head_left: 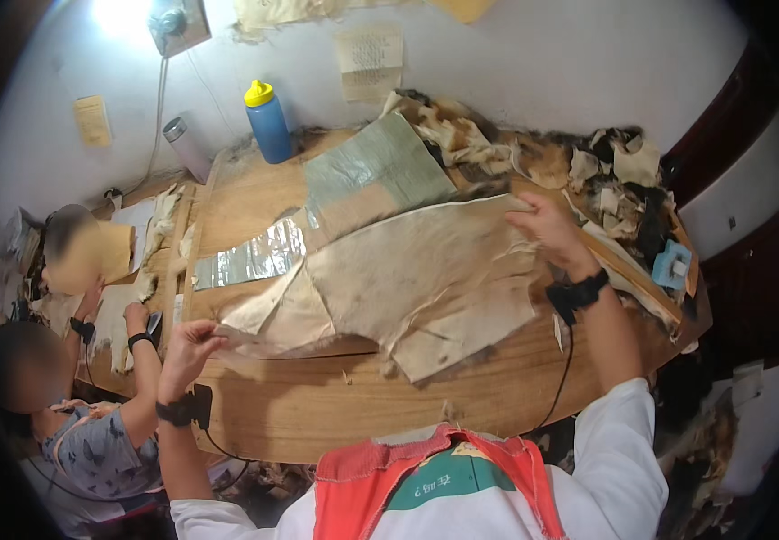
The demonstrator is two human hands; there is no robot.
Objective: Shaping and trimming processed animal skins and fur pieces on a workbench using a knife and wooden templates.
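The hide (425,279) is stretched between the fingers of the two hands, over the wooden table (317,423). It is pale cream with faint greyish stains, narrow near the left fingers and much wider toward the right fingers; a few creases cross it, and its lower edge hangs in an uneven flap. The left hand (190,355) has its fingers nearly closed, pinching the narrow end; the right hand (552,234) has its fingers bent closely on the upper right corner. How firm the grip is, I cannot tell.

The underside of the hide is hidden, and it covers part of the silvery sheet (376,166) lying beyond it, between the two hands' fingers. I count one hide in the hands, one sheet, and two bottles (270,130) farther off, beyond the left fingers. The scraps (615,180) beyond the right fingers overlap too much for counting
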